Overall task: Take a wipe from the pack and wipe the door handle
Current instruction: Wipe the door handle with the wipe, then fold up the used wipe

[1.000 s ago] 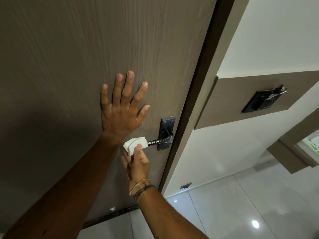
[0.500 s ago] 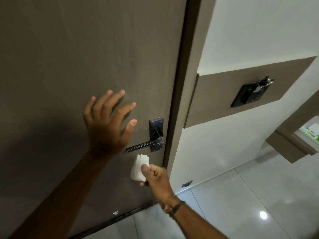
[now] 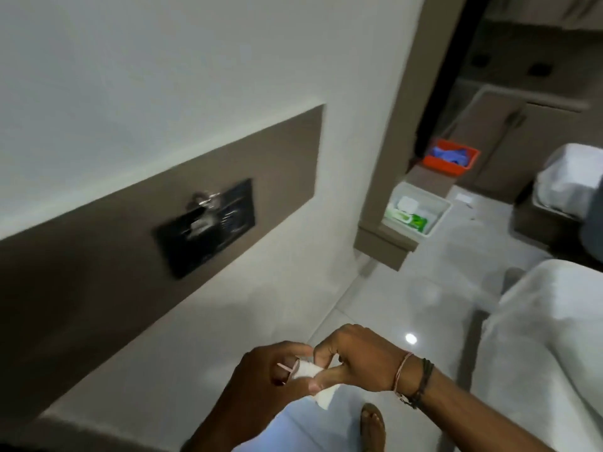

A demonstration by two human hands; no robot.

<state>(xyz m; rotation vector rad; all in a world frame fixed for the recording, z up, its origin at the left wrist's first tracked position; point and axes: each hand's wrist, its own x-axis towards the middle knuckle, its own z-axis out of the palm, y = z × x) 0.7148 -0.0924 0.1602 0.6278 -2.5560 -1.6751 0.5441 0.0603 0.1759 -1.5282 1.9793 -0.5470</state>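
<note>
Up and left of the hands, a brown panel [image 3: 98, 256] across a smooth white wall [image 3: 130, 76], carrying a glossy black rectangular plate [image 3: 205, 228] with something metallic clipped at its top, blurred. Low in view, the left hand [image 3: 267, 376] curled, fingers closed on one end of the wipe [image 3: 306, 370]. Wipe white, soft, crumpled into a small folded wad between both hands, a flat corner hanging just below them. Right hand [image 3: 355, 360] touching the left, thumb and fingertips pinching the wipe's other end; thin cord bracelets [image 3: 414, 376] around that wrist, one pale, others dark. Just below the hands, a sandalled foot [image 3: 372, 425] on glossy pale floor tiles [image 3: 408, 288]. Well above and right of the right hand, a white rectangular bin [image 3: 437, 220] on a brown ledge, holding a green wipe pack [image 3: 408, 218] with a white lid. Beyond it, an orange tray [image 3: 440, 166] with blue contents. Right of the right hand, white cloth-covered furniture [image 3: 548, 337], soft and rounded.
</note>
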